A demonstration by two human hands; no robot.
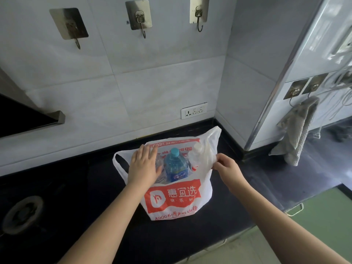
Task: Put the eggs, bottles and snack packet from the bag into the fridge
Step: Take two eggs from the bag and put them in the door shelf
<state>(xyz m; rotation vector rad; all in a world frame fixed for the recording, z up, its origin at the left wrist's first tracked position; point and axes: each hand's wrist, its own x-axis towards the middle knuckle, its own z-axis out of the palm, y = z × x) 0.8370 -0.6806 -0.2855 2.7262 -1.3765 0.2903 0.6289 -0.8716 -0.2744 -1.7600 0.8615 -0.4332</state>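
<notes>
The white bag [175, 197] stands on the dark table [85, 187], its mouth held apart: the left hand [144, 166] lies open and flat inside, while the right hand [226, 166] pinches the bag's right rim. The blue-capped bottle [175, 165] stands upright between the hands, just right of the left hand and nearer to it, with a clear bottle [198, 155] beyond it.

I am looking at pale wall tiles [156, 88] carrying metal hooks [140, 18], a socket [194, 110], above a black bench [80, 187].
</notes>
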